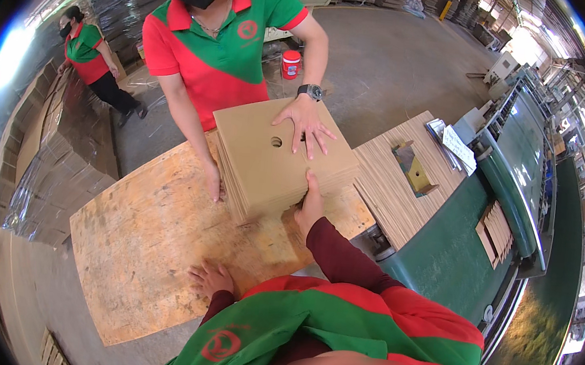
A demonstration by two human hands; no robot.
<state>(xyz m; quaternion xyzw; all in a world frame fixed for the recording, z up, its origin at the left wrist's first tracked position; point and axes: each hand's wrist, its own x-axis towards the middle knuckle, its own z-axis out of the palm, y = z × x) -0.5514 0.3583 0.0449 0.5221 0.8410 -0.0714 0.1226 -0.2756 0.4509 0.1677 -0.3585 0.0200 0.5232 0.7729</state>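
Resting flat and spread on the plywood worktop [140, 252], the left hand [209, 277] holds nothing. Further right, the right hand [310, 205] presses open-fingered against the near edge of the cardboard stack [277, 157], which a co-worker's hand [306, 122] steadies from above. An uneven push could probably skew the sheets.

A stack of sheets [277, 157] sits on the far right of the worktop [155, 240]. A second stack [393, 184] lies to its right.
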